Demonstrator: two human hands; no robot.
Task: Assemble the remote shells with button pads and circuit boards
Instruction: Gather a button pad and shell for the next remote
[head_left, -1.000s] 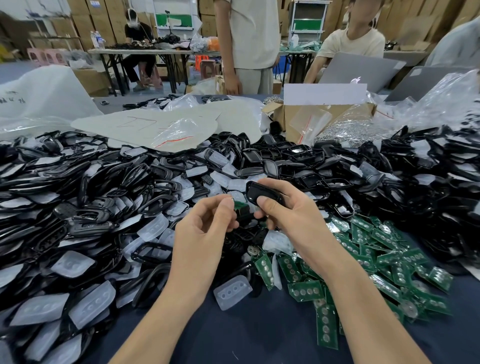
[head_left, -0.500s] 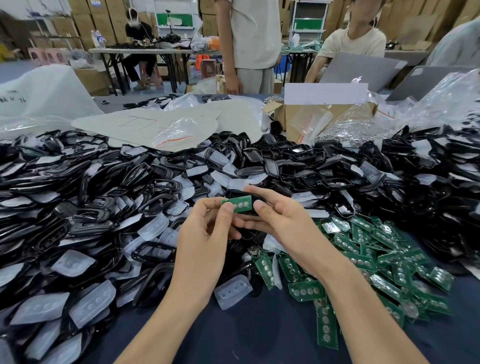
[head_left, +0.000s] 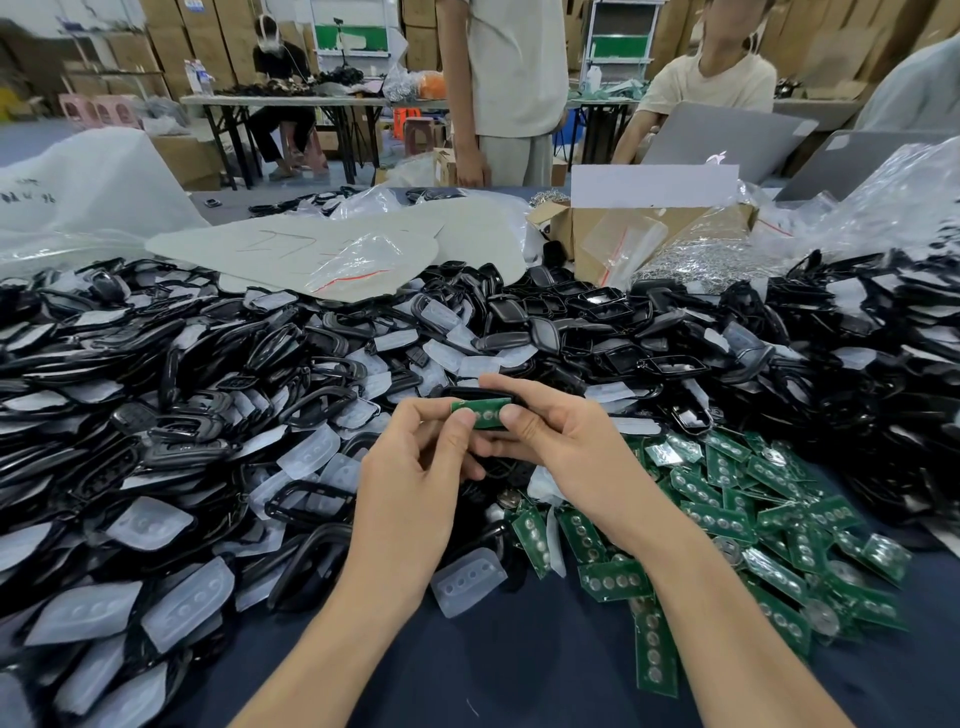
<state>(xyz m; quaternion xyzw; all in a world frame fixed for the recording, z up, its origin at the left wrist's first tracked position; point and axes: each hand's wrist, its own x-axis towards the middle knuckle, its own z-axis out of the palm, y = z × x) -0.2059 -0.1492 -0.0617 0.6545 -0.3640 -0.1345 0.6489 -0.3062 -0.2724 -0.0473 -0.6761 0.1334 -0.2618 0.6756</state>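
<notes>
A green circuit board (head_left: 485, 414) lies on a black remote shell (head_left: 467, 392) held up between my two hands at mid-frame. My left hand (head_left: 415, 483) pinches the board's left end with thumb and forefinger. My right hand (head_left: 556, 447) grips the shell from the right, its thumb on the board's right end. Most of the shell is hidden behind the board and fingers. A pile of green circuit boards (head_left: 737, 525) lies to the right, translucent button pads (head_left: 470, 582) and black shells (head_left: 171, 426) to the left.
A dark blue table surface (head_left: 519, 670) shows near me. A heap of black shells (head_left: 857, 374) rises at right. A cardboard box (head_left: 618, 234), plastic bags (head_left: 363, 260) and white sheets sit at the back. People stand and sit beyond the table's far edge.
One second ago my right hand held the black shell alone, raised. The green board has since come onto the shell, and both hands now pinch it in place, shifted slightly lower.
</notes>
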